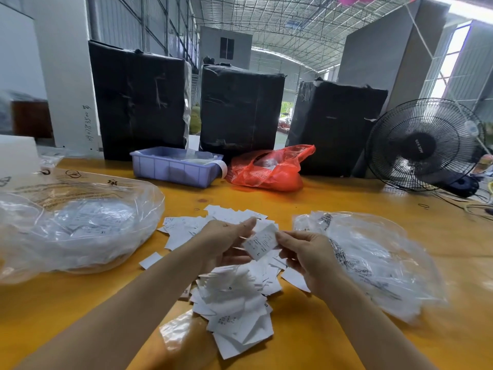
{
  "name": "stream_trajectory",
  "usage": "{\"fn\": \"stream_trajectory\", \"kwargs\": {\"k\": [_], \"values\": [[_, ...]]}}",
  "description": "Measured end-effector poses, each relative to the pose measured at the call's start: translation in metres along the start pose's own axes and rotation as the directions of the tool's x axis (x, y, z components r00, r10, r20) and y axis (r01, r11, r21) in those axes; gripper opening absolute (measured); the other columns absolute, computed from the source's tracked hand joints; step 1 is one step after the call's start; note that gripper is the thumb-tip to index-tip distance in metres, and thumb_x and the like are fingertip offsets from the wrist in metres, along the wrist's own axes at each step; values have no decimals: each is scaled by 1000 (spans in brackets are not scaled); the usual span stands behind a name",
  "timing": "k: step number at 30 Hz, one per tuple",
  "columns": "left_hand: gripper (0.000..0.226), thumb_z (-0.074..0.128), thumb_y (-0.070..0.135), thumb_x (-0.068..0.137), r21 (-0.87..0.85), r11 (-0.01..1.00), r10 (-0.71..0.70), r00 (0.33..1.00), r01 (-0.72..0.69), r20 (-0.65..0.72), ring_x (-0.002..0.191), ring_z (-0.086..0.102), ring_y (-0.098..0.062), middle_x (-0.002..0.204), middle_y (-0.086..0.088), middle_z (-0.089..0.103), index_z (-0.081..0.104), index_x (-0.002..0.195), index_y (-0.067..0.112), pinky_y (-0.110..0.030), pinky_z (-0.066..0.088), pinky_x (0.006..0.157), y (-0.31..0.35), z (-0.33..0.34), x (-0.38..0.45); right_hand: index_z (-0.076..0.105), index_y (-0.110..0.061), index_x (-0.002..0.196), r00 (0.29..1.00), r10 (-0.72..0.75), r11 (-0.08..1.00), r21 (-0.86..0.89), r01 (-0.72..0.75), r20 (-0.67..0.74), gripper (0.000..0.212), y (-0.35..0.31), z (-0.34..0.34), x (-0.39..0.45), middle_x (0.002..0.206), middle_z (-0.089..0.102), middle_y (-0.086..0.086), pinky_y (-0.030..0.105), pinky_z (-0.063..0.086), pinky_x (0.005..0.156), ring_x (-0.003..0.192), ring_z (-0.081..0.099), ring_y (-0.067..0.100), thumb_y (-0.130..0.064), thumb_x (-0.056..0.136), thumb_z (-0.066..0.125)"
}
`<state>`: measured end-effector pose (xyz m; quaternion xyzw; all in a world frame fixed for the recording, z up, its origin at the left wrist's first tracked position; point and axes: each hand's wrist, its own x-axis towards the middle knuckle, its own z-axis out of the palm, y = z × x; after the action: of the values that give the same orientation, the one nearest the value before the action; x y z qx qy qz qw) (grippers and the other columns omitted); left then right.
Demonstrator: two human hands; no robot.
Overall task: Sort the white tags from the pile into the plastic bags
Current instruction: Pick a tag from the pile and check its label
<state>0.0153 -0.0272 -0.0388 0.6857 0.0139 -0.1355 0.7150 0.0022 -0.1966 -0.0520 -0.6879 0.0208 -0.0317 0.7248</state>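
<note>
A loose pile of white tags (234,295) lies on the yellow table (333,198) in front of me. Above the pile, my right hand (306,255) pinches one printed white tag (262,243) at its right edge. My left hand (226,239) is raised beside it, its curled fingers holding more tags behind that one. A large clear plastic bag (72,228) holding several tags sits to the left. A second clear plastic bag (373,260) with tags lies flat to the right.
At the back stand a blue plastic bin (173,169), a red plastic bag (269,172), three black wrapped boxes (240,108) and a black fan (424,145). Cables lie at the far right edge.
</note>
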Motion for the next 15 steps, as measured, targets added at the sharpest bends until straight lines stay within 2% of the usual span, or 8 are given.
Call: {"fn": "stream_trajectory", "kwargs": {"k": [3,5,7,9,11,13,15], "values": [[26,73,22,78,105,994,-23,997,15,77,59,68,-16,75,-13,73,70,87,-2,-20,54,50,2,-9,0,70,-6,82,999,53,999,-2,-53,6,6,0,0,0,59,69,1,21,45,53,46,54,6,-8,85,65],[20,75,16,76,143,990,-19,997,8,70,57,68,-16,72,-13,72,72,85,-2,-20,53,48,3,-13,0,70,-6,83,998,51,999,0,-51,32,7,0,1,-1,61,70,2,20,46,53,46,55,7,-10,86,65],[18,76,14,75,190,982,-16,999,7,48,56,68,-15,72,-12,72,73,84,-1,-19,52,47,5,-16,-1,70,-6,83,999,1,1000,9,-2,37,8,-2,2,-3,62,71,4,20,46,52,47,55,7,-10,87,64],[15,77,15,76,277,961,16,1000,-12,-12,54,67,-12,68,-10,72,73,83,1,-17,50,46,9,-24,-3,70,-6,85,989,-146,988,-60,146,-9,8,-4,-2,-3,64,72,4,19,47,51,49,57,8,-9,87,63],[12,76,13,78,357,933,101,987,-51,-123,48,65,-9,60,-7,70,72,80,2,-15,47,44,19,-39,-5,70,-11,83,915,-395,909,-179,375,-88,10,-8,-9,-2,64,72,1,17,49,50,49,59,6,-8,88,62],[12,73,12,81,405,910,213,937,-87,-277,42,61,-6,55,-6,66,70,76,2,-14,44,40,31,-64,-6,68,-17,84,755,-627,756,-382,531,-191,11,-16,-19,3,65,70,-8,13,50,49,51,62,4,-11,89,61],[12,68,11,85,464,883,298,848,-71,-438,45,61,-7,60,-8,65,68,75,4,-16,46,42,43,-98,-10,66,-23,90,633,-730,646,-564,514,-259,9,-21,-42,11,69,67,-10,16,52,55,63,66,7,-20,91,59]]}}
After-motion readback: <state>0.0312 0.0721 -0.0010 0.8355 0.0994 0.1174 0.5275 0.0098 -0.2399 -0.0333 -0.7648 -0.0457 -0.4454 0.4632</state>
